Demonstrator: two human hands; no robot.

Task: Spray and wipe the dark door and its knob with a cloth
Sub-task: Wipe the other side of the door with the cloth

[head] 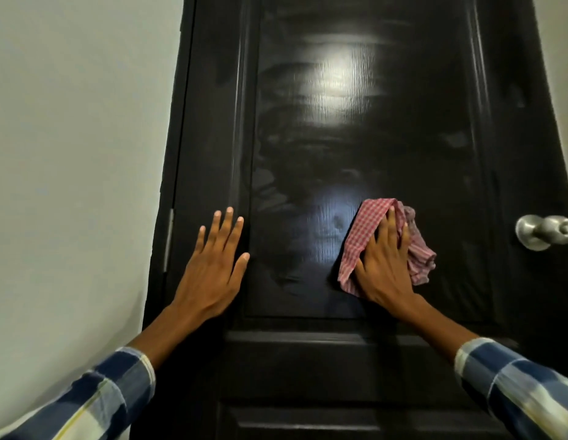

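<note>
A person's right hand [386,268] presses a red-and-white checked cloth [365,236] flat against the dark door [355,138], fingers spread and nearly straight over the fabric, which bunches into loose folds beyond the fingertips and to the right of the hand. The left hand [213,265] lies wide and flat on the door's raised left stile, fingers straight and parted, holding nothing. Both forearms emerge from sleeves [95,398] of blue, white and yellow plaid. The cloth sits low on the door's tall recessed panel, just above the horizontal rail that divides it from a lower panel. The panel is glossy black with a faint wood grain; hazy, streaky smears cross its surface, a bright patch of reflected light glows near the top, and a paler bluish reflection shows between the two hands. A brushed-metal round knob [546,231] projects from the door's right edge, level with the cloth but well apart from it. A metal hinge [168,239] shows at the left edge, where the door frame meets a plain pale wall [76,154]
</note>
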